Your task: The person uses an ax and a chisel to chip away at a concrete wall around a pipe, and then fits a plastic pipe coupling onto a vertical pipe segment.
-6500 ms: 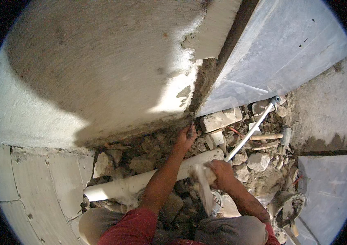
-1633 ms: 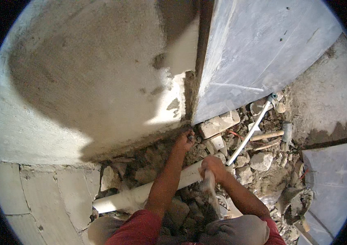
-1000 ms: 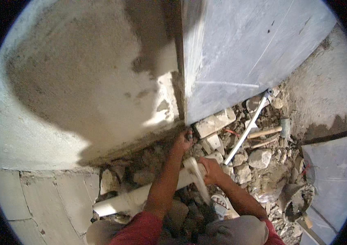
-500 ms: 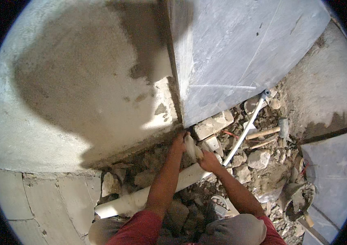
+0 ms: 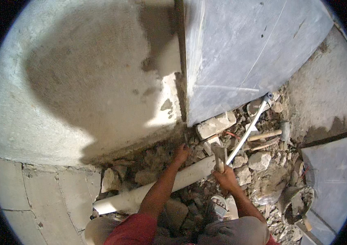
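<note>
My right hand (image 5: 226, 178) is wrapped round the short wooden handle of a hammer (image 5: 219, 152), whose grey head points up and away from me, over the white pipe's far end. My left hand (image 5: 181, 154) is closed in front of the wall corner, just above the rubble. A thin dark end shows at its fingertips, too small to name. Below both hands a thick white pipe (image 5: 141, 196) lies slantwise across the stones.
A thin white pipe (image 5: 249, 130) slants across the rubble at right. Near it lie a pale block (image 5: 216, 125), a second hammer (image 5: 284, 131) and a large stone (image 5: 259, 161). A bucket (image 5: 298, 204) stands at lower right. Plastered wall (image 5: 79, 81) and grey panel (image 5: 239, 53) meet ahead.
My right hand has drawn the hammer back, right and toward me, away from my left hand. My left hand has come slightly lower, away from the wall corner. The view has shifted slightly.
</note>
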Tool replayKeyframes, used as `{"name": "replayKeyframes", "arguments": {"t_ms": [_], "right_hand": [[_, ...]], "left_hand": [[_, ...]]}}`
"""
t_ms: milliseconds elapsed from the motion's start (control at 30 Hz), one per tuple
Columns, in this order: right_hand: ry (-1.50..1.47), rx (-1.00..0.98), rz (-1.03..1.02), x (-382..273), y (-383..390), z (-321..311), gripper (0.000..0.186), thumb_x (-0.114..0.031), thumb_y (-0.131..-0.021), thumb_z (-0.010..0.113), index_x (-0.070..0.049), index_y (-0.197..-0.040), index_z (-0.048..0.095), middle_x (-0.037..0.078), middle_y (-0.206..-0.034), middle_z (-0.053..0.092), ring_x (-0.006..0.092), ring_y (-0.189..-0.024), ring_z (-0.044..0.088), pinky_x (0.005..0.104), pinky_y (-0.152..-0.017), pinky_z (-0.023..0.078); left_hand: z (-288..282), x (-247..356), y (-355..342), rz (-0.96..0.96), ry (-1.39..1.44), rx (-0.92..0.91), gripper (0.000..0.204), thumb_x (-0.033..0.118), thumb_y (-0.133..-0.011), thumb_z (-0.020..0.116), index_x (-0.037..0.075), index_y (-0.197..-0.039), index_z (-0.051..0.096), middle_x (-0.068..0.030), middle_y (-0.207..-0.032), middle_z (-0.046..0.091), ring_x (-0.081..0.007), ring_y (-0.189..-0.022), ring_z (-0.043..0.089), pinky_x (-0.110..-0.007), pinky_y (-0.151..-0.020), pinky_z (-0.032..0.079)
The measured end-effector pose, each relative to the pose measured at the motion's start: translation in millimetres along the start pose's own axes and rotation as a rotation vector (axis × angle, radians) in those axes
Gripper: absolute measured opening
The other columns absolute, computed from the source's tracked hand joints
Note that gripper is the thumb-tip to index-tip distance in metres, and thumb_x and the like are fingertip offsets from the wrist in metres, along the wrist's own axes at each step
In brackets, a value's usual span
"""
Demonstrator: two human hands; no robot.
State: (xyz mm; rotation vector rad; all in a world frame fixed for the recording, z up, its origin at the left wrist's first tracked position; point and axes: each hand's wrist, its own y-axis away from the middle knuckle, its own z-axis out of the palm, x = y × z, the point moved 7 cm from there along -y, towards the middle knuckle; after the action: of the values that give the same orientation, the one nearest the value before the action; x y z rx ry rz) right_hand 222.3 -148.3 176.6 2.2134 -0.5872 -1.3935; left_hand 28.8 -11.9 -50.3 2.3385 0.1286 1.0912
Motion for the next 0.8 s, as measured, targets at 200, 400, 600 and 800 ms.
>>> {"name": "replayKeyframes", "arguments": {"t_ms": [200,400,600,800], "right_hand": [[-0.006,0.168,-0.135,-1,12,-14,0.036,-0.023,-0.076,0.065,-0.001,-0.103,0.054,0.015,-0.082,0.063,0.0256,-0.076,0.061,0.0353,-0.071,0.047],[0.006,0.24,-0.344,-27,16,-8,0.038,-0.027,-0.081,0.061,-0.002,-0.108,0.051,0.016,-0.083,0.062,0.0257,-0.077,0.062,0.0362,-0.07,0.047],[0.108,0.181,-0.197,-23,5,4,0.04,-0.029,-0.082,0.06,-0.004,-0.111,0.048,0.013,-0.074,0.06,0.0237,-0.065,0.06,0.0342,-0.061,0.047],[0.015,0.302,-0.584,-61,16,-12,0.039,-0.025,-0.081,0.061,-0.003,-0.111,0.049,0.009,-0.074,0.06,0.0218,-0.062,0.059,0.0329,-0.06,0.048]], "left_hand": [[-14,54,28,-0.073,0.848,-0.163,0.046,0.031,-0.089,0.048,0.003,-0.125,0.043,-0.0157,-0.128,0.044,-0.0303,-0.113,0.046,-0.039,-0.094,0.034],[-26,44,17,0.176,0.573,0.131,0.028,0.025,-0.088,0.05,0.004,-0.106,0.055,-0.0093,-0.104,0.057,-0.0231,-0.098,0.052,-0.043,-0.087,0.039],[-23,68,22,-0.183,1.707,0.006,0.018,0.014,-0.087,0.051,0.008,-0.103,0.054,-0.0061,-0.096,0.057,-0.0216,-0.088,0.052,-0.043,-0.076,0.047],[-19,76,13,-0.226,1.922,-0.054,0.012,0.017,-0.083,0.057,0.007,-0.09,0.057,-0.0039,-0.074,0.059,-0.016,-0.066,0.053,-0.032,-0.062,0.045]]}}
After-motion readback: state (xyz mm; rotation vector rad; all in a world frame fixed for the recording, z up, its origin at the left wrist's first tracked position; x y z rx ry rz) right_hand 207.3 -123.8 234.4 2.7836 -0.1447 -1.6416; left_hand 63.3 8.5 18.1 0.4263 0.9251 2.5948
